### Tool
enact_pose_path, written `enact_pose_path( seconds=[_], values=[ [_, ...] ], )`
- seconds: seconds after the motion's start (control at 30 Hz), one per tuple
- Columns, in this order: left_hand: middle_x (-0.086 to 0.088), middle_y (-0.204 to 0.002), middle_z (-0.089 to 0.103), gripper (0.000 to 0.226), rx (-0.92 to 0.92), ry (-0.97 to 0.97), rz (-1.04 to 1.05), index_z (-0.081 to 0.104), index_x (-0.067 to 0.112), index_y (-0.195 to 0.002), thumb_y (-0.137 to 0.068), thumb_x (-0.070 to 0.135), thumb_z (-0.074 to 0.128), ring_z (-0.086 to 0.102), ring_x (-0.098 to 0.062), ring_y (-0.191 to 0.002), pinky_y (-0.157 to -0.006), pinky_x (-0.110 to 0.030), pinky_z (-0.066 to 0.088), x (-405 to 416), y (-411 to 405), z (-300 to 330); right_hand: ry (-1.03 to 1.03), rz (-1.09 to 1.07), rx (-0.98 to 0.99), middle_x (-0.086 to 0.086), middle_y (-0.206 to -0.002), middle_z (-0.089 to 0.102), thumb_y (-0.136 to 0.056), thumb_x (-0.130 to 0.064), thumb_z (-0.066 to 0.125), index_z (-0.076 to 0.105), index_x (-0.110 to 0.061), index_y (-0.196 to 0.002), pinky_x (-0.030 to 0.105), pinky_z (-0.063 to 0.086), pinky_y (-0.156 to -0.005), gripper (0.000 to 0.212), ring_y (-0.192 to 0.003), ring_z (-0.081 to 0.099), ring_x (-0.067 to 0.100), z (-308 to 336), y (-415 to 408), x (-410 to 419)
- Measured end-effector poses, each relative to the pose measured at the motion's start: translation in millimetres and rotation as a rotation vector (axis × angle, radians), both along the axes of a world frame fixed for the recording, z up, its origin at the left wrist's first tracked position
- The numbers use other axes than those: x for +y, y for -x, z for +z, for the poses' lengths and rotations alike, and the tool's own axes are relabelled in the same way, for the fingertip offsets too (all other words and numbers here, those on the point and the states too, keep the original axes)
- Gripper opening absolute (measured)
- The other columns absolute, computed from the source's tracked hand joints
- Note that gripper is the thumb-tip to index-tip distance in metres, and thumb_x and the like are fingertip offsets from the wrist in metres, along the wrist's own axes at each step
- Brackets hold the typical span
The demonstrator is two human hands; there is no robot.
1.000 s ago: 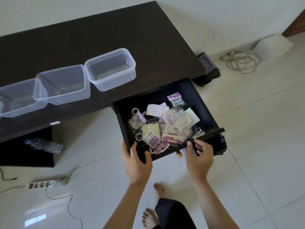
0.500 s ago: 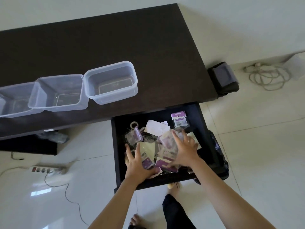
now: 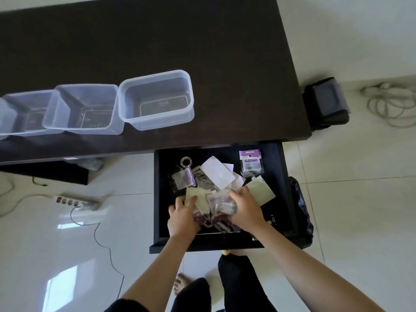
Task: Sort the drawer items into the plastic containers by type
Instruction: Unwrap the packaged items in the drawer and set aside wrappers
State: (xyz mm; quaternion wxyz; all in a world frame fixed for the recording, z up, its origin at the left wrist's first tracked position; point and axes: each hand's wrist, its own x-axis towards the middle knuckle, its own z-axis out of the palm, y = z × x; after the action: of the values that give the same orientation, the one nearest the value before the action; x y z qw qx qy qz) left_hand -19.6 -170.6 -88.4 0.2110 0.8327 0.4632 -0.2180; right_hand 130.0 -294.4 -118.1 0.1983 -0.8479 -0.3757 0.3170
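While both hands work inside the open drawer (image 3: 284, 188), the left hand (image 3: 181, 218) has its fingers curled over a pale, flat paper card (image 3: 198, 197), and the right hand (image 3: 246, 208) clutches a crinkly heap of clear plastic packets (image 3: 219, 204) with purple labels. Both forearms reach in from the near side. Farther in lie a white card (image 3: 217, 172) and a lone purple-topped packet (image 3: 250, 162). Beyond, on the dark, matte table (image 3: 225, 64), three translucent, square-sided plastic containers (image 3: 155, 100) sit in a row to the left.
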Motion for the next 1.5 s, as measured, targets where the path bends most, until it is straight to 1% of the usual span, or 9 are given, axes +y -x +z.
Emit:
enact_pose_path(
  seconds=[0.3, 0.43, 0.63, 0.77, 0.93, 1.07, 1.2, 1.3, 1.5],
  values=[
    [-0.002, -0.113, 0.055, 0.032, -0.21, -0.005, 0.187, 0.068, 0.019, -0.105, -0.08, 0.003, 0.056, 0.059, -0.026, -0.088, -0.059, -0.03, 0.048, 3, 13, 12, -0.149, -0.251, 0.268, -0.007, -0.083, 0.068, -0.069, -0.03, 0.083, 0.062, -0.023, -0.082, 0.026, 0.055, -0.064, 0.025, -0.078, 0.065, 0.009, 23, -10, -3],
    [-0.004, -0.107, 0.059, 0.032, -0.327, 0.021, 0.281, 0.07, 0.017, -0.104, -0.081, 0.001, 0.053, 0.06, -0.027, -0.087, -0.062, -0.031, 0.05, 5, 13, 21, -0.18, -0.27, 0.297, -0.007, -0.097, 0.069, -0.072, -0.021, 0.082, 0.067, -0.015, -0.102, 0.023, 0.054, -0.077, 0.035, -0.094, 0.064, 0.008, 35, -13, -2],
    [-0.002, -0.099, 0.064, 0.025, -0.457, 0.197, 0.425, 0.067, 0.017, -0.105, -0.084, 0.01, 0.056, 0.059, -0.013, -0.078, -0.058, -0.021, 0.047, 6, 4, 39, -0.241, -0.338, 0.318, -0.019, -0.089, 0.057, -0.076, -0.013, 0.078, 0.06, -0.017, -0.114, 0.004, 0.04, -0.06, 0.043, -0.08, 0.057, -0.002, 67, -16, -4],
    [0.005, -0.09, 0.066, 0.021, -0.525, 0.3, 0.413, 0.065, 0.021, -0.102, -0.083, 0.013, 0.061, 0.059, -0.005, -0.071, -0.054, -0.017, 0.047, 5, -7, 58, -0.268, -0.411, 0.302, -0.002, -0.109, 0.066, -0.073, -0.025, 0.081, 0.062, -0.015, -0.116, 0.021, 0.05, -0.077, 0.049, -0.092, 0.063, 0.008, 84, -19, -11],
    [0.008, -0.079, 0.064, 0.018, -0.56, 0.371, 0.314, 0.063, 0.021, -0.101, -0.084, 0.015, 0.064, 0.058, -0.007, -0.061, -0.048, -0.016, 0.046, -6, -33, 74, -0.33, -0.47, 0.241, -0.006, -0.09, 0.072, -0.073, -0.018, 0.081, 0.067, -0.018, -0.098, 0.029, 0.057, -0.072, 0.028, -0.081, 0.069, 0.011, 109, -33, -31],
    [0.004, -0.079, 0.065, 0.019, -0.547, 0.366, 0.238, 0.063, 0.02, -0.102, -0.084, 0.017, 0.064, 0.056, -0.007, -0.061, -0.046, -0.015, 0.04, -28, -63, 80, -0.362, -0.557, 0.16, 0.001, -0.087, 0.071, -0.075, -0.019, 0.079, 0.062, -0.016, -0.092, 0.03, 0.058, -0.066, 0.024, -0.077, 0.068, 0.02, 119, -56, -61],
    [0.008, -0.079, 0.062, 0.014, -0.571, 0.41, 0.197, 0.062, 0.022, -0.098, -0.085, 0.025, 0.066, 0.056, -0.006, -0.066, -0.052, -0.011, 0.044, -63, -101, 85, -0.387, -0.63, 0.141, -0.004, -0.083, 0.066, -0.074, -0.02, 0.08, 0.058, -0.017, -0.089, 0.015, 0.046, -0.064, 0.027, -0.078, 0.063, 0.015, 122, -88, -101],
    [0.006, -0.083, 0.067, 0.018, -0.571, 0.405, 0.144, 0.064, 0.023, -0.098, -0.084, 0.032, 0.065, 0.062, -0.014, -0.076, -0.068, -0.027, 0.054, -97, -140, 84, -0.368, -0.683, 0.151, 0.003, -0.095, 0.068, -0.07, -0.034, 0.081, 0.06, -0.013, -0.099, 0.026, 0.053, -0.073, 0.041, -0.089, 0.065, 0.019, 116, -120, -134],
    [0.006, -0.097, 0.068, 0.022, -0.565, 0.434, 0.109, 0.065, 0.02, -0.105, -0.086, 0.031, 0.064, 0.061, -0.011, -0.085, -0.071, -0.02, 0.046, -185, -214, 70, -0.355, -0.745, 0.139, 0.015, -0.075, 0.066, -0.069, -0.019, 0.083, 0.06, -0.002, -0.082, 0.035, 0.048, -0.063, 0.032, -0.068, 0.058, 0.025, 110, -175, -192]
  ],
)
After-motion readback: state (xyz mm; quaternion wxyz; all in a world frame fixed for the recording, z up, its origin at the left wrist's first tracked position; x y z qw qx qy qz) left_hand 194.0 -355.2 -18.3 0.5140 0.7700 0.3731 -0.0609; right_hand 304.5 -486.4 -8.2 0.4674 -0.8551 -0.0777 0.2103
